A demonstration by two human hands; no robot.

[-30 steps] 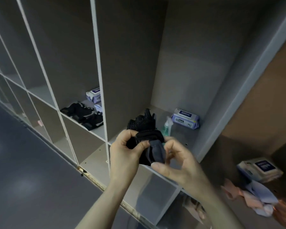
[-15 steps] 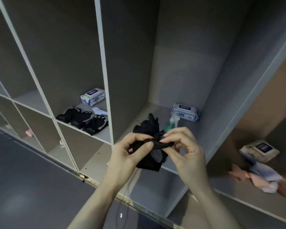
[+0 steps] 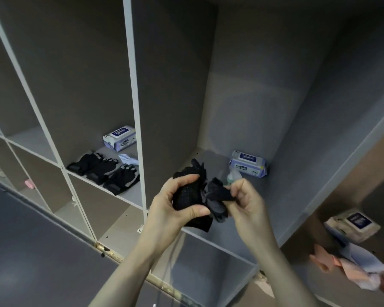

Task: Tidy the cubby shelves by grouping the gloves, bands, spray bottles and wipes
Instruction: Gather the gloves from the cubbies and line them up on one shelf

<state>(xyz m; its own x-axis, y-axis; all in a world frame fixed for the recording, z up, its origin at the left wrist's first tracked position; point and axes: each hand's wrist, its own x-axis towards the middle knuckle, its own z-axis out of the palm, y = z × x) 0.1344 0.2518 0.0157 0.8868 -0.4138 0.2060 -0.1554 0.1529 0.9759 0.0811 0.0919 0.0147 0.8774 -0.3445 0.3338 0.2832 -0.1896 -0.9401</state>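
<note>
My left hand [image 3: 171, 209] grips a black glove [image 3: 187, 198] in front of the middle cubby. My right hand [image 3: 245, 202] pinches a dark strap end [image 3: 220, 192] of the same bundle, pulled to the right. Behind them in that cubby stand a small green spray bottle [image 3: 232, 177], mostly hidden, and a pack of wipes [image 3: 247, 163]. In the cubby to the left lie several black gloves [image 3: 104, 170], a wipes pack [image 3: 119, 138] and a pale blue band [image 3: 129, 159].
To the right, a brown compartment holds another wipes pack [image 3: 353, 224] and pink and pale blue bands [image 3: 346, 267]. A small pink item [image 3: 29, 183] sits in a lower left cubby. White shelf dividers [image 3: 135, 103] separate the cubbies. Grey floor [image 3: 31, 251] lies below.
The view has tilted so the shelves sit lower. My hands have drawn slightly apart, the right one pulling the strap end out of the glove bundle to the right.
</note>
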